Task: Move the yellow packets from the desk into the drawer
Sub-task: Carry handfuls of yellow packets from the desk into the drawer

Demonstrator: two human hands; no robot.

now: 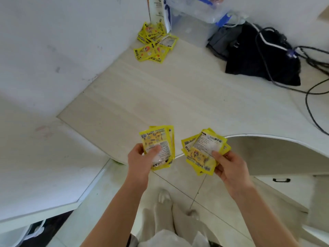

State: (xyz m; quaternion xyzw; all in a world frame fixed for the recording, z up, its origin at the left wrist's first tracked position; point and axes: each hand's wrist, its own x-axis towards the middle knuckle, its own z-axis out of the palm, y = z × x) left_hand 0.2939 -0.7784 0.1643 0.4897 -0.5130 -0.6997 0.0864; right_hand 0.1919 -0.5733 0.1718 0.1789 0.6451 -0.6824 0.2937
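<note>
While both arms reach out over the near edge of the table [178,104], I see my left hand [140,161] gripping a small stack of yellow packets [157,145], thumb pressed across the top one, and my right hand [229,166] holding a fanned bunch of packets [204,150], thumb on top and fingers curled beneath. The two bundles sit side by side, close but apart, at about 6 o'clock on the table's front rim. At roughly 11 o'clock, up in the far corner against the wall, a loose pile of packets [153,45] lies on the tabletop beside a clear plastic bag [195,9]. At 1 o'clock rests a black cloth bundle [258,59] with dark cables [311,97] trailing to the right. At 4 o'clock, below the curved table edge, a drawer front with a black handle [281,180] shows, and it looks closed.
</note>
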